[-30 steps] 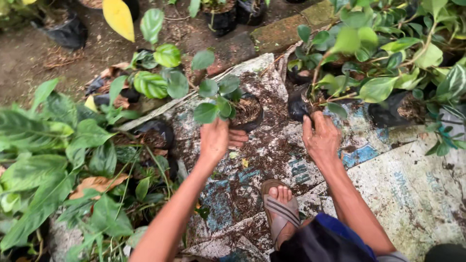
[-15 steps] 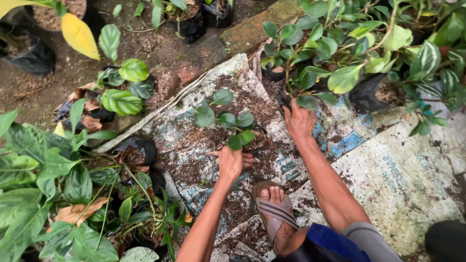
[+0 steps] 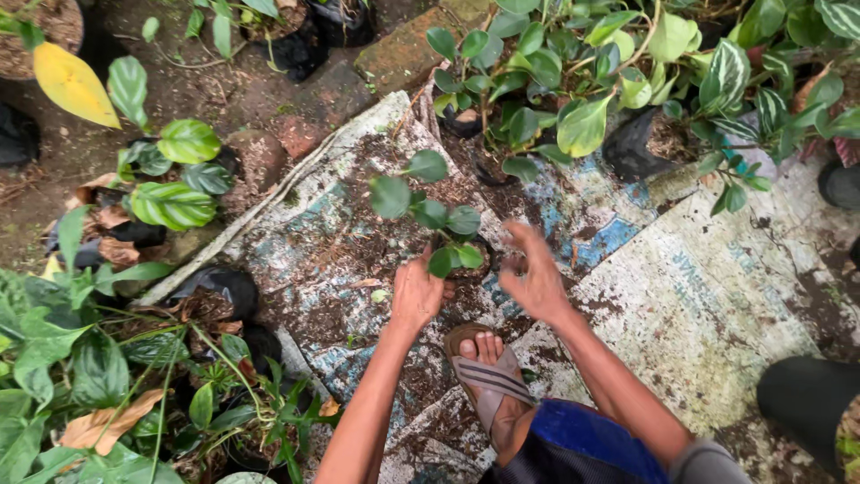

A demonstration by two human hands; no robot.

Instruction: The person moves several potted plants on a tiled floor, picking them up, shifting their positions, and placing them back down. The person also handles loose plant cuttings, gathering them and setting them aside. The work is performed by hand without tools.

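- My left hand [image 3: 417, 294] sits at centre frame, fingers curled against the left side of the small potted plant [image 3: 430, 215]; it seems to grip the dark pot [image 3: 473, 266] at its rim, though the leaves hide part of the contact.
- My right hand [image 3: 537, 276] is just right of the pot, fingers spread wide and holding nothing; it is blurred, and I cannot tell if it touches the pot.
- The plant stands upright in the middle of the frame, on the soil-strewn printed sheet [image 3: 717, 296], its round green leaves fanning towards the upper left.
- As I judge it, the plant is already seated in its pot, with loose soil scattered all about it; what is left looks like firming or tidying, not filling.
- My sandalled foot [image 3: 488, 372] rests on the sheet just below the hands, at lower centre.
- Further out, a cluster of bagged plants [image 3: 573, 99] crowds the upper right.
- Broad striped-leaf plants [image 3: 170, 202] stand at the left, with a yellow leaf [image 3: 73, 84] in the upper left corner.
- Dense green foliage [image 3: 98, 385] fills the lower left, beside an empty black bag [image 3: 219, 289] lying near the sheet's edge.
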